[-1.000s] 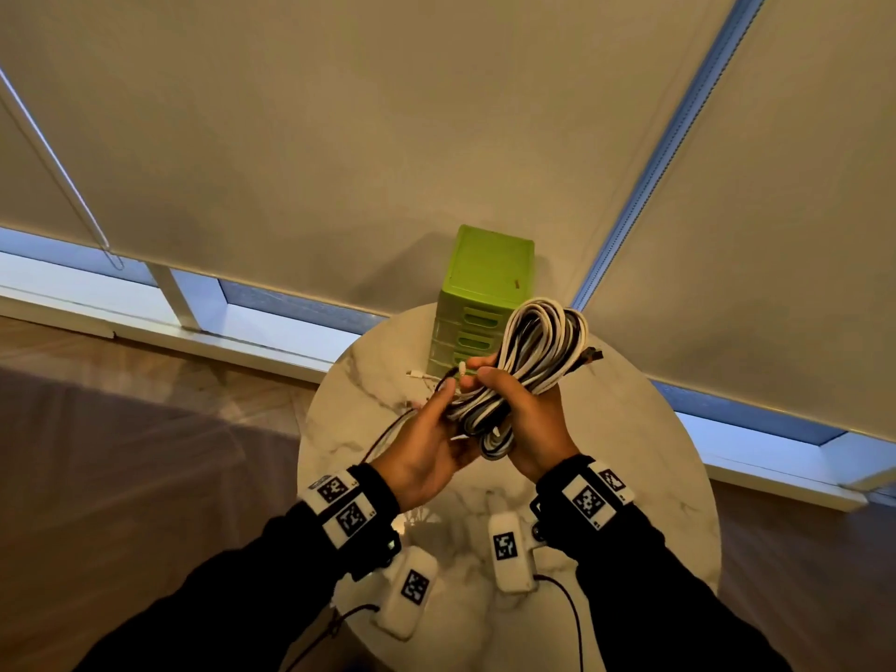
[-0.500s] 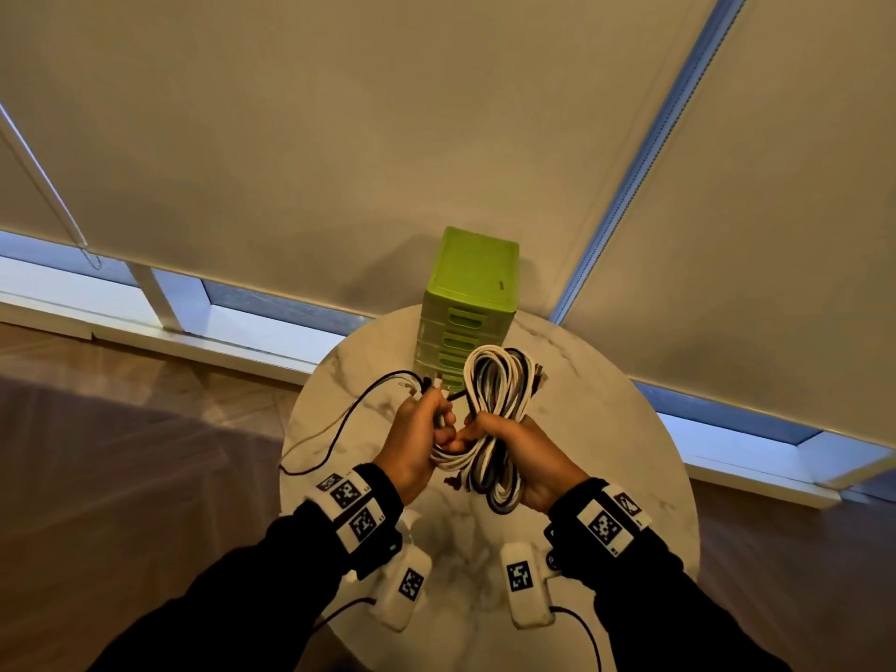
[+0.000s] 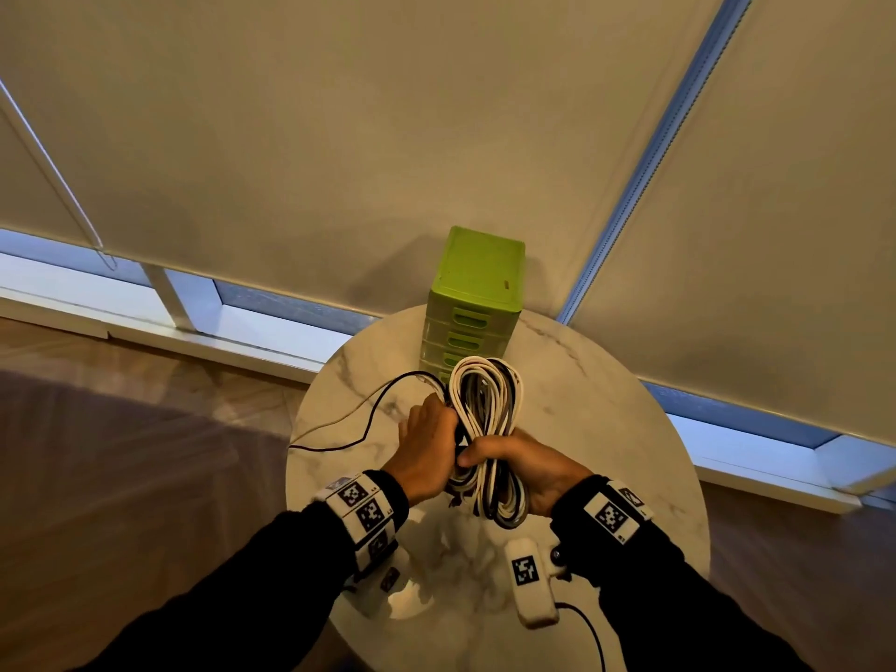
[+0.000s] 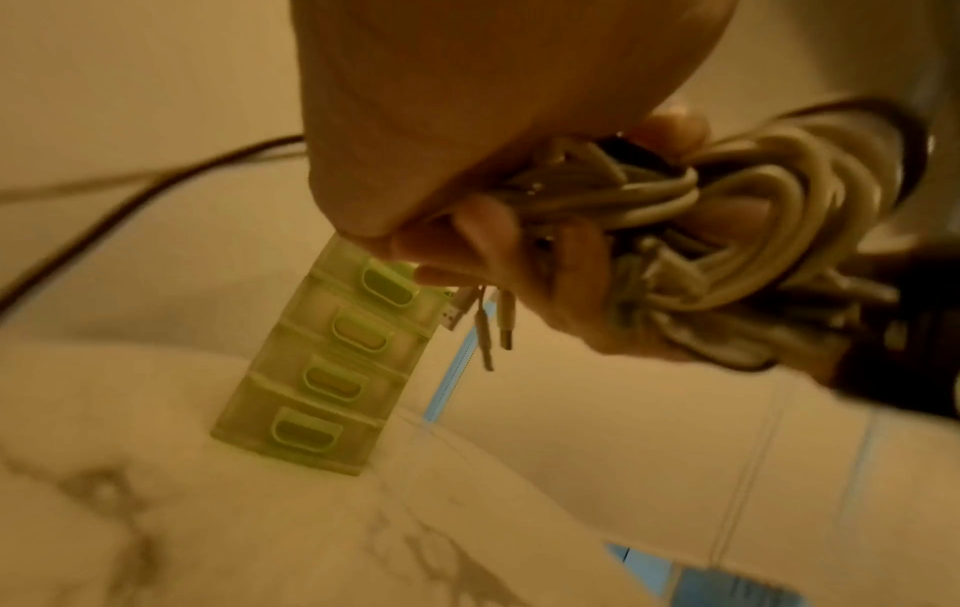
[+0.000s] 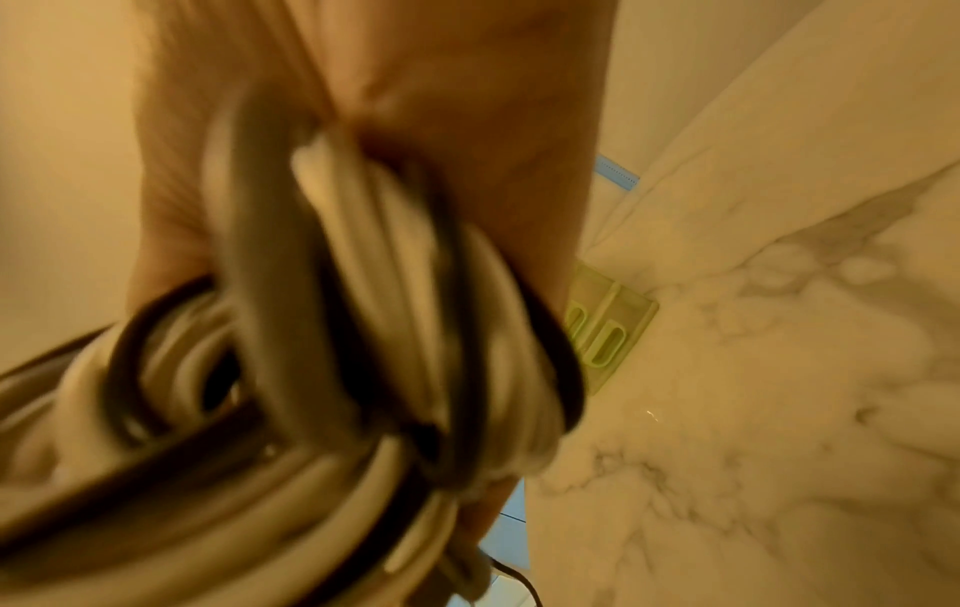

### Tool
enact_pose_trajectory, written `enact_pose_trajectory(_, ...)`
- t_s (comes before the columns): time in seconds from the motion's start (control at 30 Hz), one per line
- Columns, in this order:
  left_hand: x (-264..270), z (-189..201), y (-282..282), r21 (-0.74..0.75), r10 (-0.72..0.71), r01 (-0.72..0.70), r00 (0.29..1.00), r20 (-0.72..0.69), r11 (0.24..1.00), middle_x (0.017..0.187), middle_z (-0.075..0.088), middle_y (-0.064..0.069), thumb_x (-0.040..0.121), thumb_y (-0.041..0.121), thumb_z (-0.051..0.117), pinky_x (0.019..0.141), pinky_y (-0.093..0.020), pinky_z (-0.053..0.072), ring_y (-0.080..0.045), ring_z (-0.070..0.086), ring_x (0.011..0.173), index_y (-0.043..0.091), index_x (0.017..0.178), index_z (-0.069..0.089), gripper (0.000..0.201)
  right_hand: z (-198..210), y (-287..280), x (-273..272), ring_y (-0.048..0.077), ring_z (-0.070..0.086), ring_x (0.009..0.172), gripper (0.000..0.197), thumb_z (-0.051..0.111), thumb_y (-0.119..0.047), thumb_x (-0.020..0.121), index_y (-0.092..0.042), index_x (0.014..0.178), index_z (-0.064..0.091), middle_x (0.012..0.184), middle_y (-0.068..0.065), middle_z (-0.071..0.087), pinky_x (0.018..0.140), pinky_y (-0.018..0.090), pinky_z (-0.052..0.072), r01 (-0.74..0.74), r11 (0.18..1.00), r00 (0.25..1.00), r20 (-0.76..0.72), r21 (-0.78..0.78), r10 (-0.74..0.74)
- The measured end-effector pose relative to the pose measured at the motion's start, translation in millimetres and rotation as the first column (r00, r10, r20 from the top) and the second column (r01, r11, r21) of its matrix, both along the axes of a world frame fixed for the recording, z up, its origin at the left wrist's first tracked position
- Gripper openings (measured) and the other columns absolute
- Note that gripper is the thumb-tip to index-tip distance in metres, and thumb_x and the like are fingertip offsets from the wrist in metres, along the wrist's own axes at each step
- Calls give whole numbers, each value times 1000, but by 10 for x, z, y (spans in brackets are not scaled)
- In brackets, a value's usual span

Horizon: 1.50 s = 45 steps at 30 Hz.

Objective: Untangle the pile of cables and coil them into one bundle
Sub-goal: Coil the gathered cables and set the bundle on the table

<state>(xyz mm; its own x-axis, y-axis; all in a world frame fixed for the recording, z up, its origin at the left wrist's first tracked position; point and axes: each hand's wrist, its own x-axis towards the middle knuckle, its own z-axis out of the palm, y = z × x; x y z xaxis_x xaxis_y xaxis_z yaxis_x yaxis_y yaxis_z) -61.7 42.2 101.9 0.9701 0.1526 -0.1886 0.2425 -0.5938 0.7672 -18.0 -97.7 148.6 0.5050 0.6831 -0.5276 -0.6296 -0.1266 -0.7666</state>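
While we hold the cable bundle [image 3: 487,429] above the round marble tabletop [image 3: 606,429], our right hand [image 3: 528,470] is wrapped around its middle, fingers curled tight over the white, grey and black loops. Our left hand [image 3: 426,446] grips the same bundle from the left side, with connector ends hanging below its fingers [image 4: 488,242]. One loose black cable [image 3: 368,419] trails leftward across the tabletop. A green drawer unit [image 3: 477,303] stands just behind the bundle.
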Motion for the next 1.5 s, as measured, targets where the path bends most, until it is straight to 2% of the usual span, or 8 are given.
enact_pose_trajectory(0.27,26,90,134,440,-211,228,973,-88,868,138,36,-16,102,10,41,103,-42,33,-35,36,125,5,124,45,23,-136,36,20,30,68,73,22,67,2,82,-3,103,72,87,20,68,70,41,58,43,997,999,-15,-66,-44)
enact_pose_trajectory(0.43,63,98,239,-198,-155,174,982,106,965,122,64,-6,108,28,37,99,-35,43,-19,59,112,7,127,60,36,-150,31,88,24,63,64,15,73,-2,80,-6,95,70,79,15,63,63,33,53,115,992,993,-9,-47,-116)
enact_pose_trajectory(0.6,20,153,262,-662,189,-117,981,39,741,70,53,-2,102,29,58,60,-27,40,-12,46,60,0,96,67,30,-171,-22,180,23,61,58,8,71,-2,84,-5,89,66,72,14,60,59,34,53,180,982,983,46,-65,-177)
enact_pose_trajectory(0.87,-53,-24,273,-594,165,-43,974,152,804,98,76,-10,85,20,79,83,-32,57,-21,69,87,12,98,76,15,-167,-24,190,22,60,70,16,65,-15,90,-5,82,74,78,13,60,68,36,53,174,985,981,-86,6,-173)
enact_pose_trajectory(0.97,-18,-115,305,-396,205,-123,964,171,910,101,61,-3,77,34,86,76,-25,44,-12,53,83,23,94,69,27,-197,-1,179,24,62,78,12,69,-16,87,-5,90,73,84,13,63,86,40,53,176,984,984,-19,-1,-176)
enact_pose_trajectory(1.23,151,-18,712,-291,-29,77,986,164,954,149,32,11,80,36,84,110,-23,29,-2,32,136,49,137,36,76,-132,-86,226,30,66,75,14,73,-3,82,-2,92,64,84,20,58,67,34,55,113,994,992,62,-8,-112)
enact_pose_trajectory(1.33,244,-79,701,-220,-47,68,994,103,973,134,60,3,100,36,58,114,-36,38,-13,53,127,41,122,58,23,-77,-133,227,33,64,77,24,76,-5,74,-3,97,68,88,21,60,72,38,55,-15,999,986,164,-44,22)
enact_pose_trajectory(1.5,309,-56,449,-642,127,-165,986,-106,748,100,71,-16,104,18,41,108,-45,47,-24,69,101,9,102,68,28,-154,-136,183,35,65,83,25,79,-6,73,-7,97,73,89,19,66,82,45,53,-44,991,973,219,-126,71)
